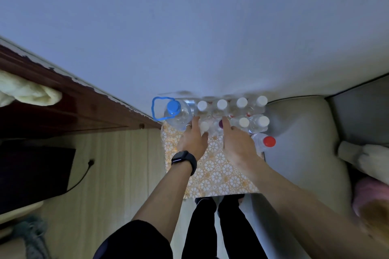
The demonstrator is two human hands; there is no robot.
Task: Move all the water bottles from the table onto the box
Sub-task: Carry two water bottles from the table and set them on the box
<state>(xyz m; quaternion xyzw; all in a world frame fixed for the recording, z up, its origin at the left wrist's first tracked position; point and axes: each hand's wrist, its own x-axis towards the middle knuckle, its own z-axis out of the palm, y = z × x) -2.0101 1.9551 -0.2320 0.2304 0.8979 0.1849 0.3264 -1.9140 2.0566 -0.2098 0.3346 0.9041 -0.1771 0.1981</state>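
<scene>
Several clear water bottles stand at the far end of a floral-covered table (pixel 216 170). Most have white caps (pixel 242 102), one has a red cap (pixel 269 141), and a large jug (pixel 179 114) has a blue cap and handle. My left hand (pixel 193 140), with a black watch on the wrist, curls round a white-capped bottle (pixel 204 126) in the near row. My right hand (pixel 237 143) wraps a purple-capped bottle (pixel 220 124) beside it, index finger along its side. The bottles' lower parts are hidden by my hands. No box can be made out.
A blue-grey wall rises right behind the bottles. A grey cushioned seat (pixel 301 132) adjoins the table on the right. A dark wooden frame (pixel 73 103) with a pale towel is at the left, above a wood floor (pixel 117 164) with a black cable.
</scene>
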